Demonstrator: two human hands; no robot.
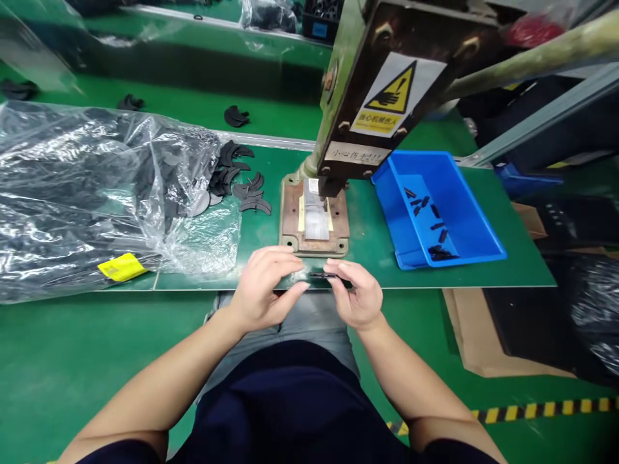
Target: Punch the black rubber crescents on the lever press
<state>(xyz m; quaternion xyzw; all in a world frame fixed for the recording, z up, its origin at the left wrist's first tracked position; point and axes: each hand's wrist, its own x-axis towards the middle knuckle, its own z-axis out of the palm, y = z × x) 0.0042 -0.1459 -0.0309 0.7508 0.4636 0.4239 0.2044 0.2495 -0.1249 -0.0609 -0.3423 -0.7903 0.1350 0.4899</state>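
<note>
Between thumb and fingers, my right hand (358,295) pinches a small dark strip-like part (320,275) just above the table's front edge. To its left, my left hand (267,289) has thumb and fingers apart, with nothing between them; its fingertips point toward the part. Directly beyond both hands stands the hand press (353,96), its brown base plate (290,219) carrying a metal fixture block (317,225). The press ram (333,187) hangs over that block. Several black curved pieces (255,204) lie left of the base.
At right, a blue bin (461,212) holds several small black parts (436,225). A large clear plastic bag (97,193) of dark pieces covers the table's left side, with a yellow packet (122,267) on it. The press lever (532,58) reaches out to the upper right.
</note>
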